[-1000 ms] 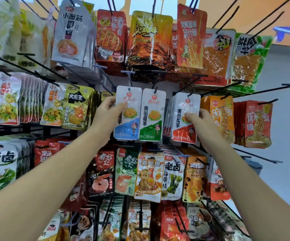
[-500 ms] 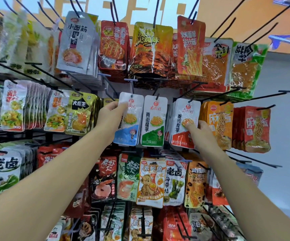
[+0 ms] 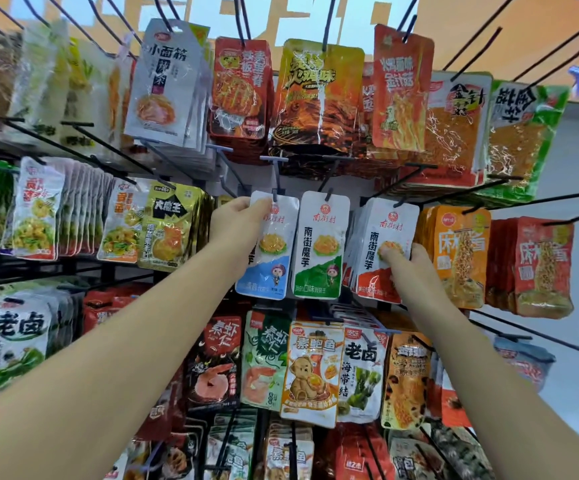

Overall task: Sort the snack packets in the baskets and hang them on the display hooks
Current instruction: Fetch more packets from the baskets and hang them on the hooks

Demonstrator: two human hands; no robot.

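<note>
Left hand (image 3: 236, 225) pinches the blue packet (image 3: 274, 261) at its top corner, up by the hook (image 3: 274, 180). Right hand (image 3: 413, 268) grips the red packet (image 3: 383, 230), thumb on its front.

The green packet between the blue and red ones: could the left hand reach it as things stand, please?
Probably yes. The green packet hangs right beside the blue packet that the left hand grips, with nothing in front of it; the hand would first have to let go.
</note>
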